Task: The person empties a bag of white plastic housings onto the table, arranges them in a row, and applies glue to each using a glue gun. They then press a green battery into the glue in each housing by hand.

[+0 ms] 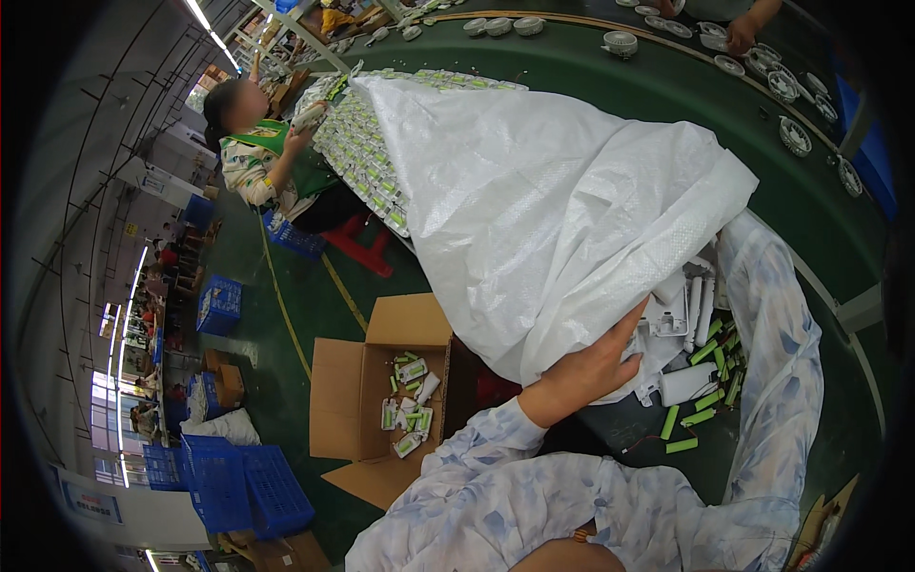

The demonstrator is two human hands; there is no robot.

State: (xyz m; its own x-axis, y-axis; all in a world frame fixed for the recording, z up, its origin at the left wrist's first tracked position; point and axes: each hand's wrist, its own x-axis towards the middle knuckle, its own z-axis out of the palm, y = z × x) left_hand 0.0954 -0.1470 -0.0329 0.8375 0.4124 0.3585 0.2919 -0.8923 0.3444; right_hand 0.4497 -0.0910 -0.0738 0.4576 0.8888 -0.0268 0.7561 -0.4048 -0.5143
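Observation:
A large white woven sack (534,210) lies draped across the workbench, its mouth toward me. My left hand (591,370) is at the near edge of the sack, closed on it, with the thumb apart from the visible finger and the other fingers hidden. My right forearm (777,353) reaches up along the sack's right side, and the sack hides my right hand. White plastic housings (672,310) lie under the sack's mouth. Green cylindrical battery cells (701,417), some with thin wires, lie loose in front of them, beside a white rectangular case (686,383).
An open cardboard box (335,405) with battery parts stands at left. Rows of white-and-green units (360,157) cover the bench's far end, where a co-worker (272,157) sits holding something. Round white fan parts (620,43) lie on the green conveyor (572,71). Blue crates (272,486) stand lower left.

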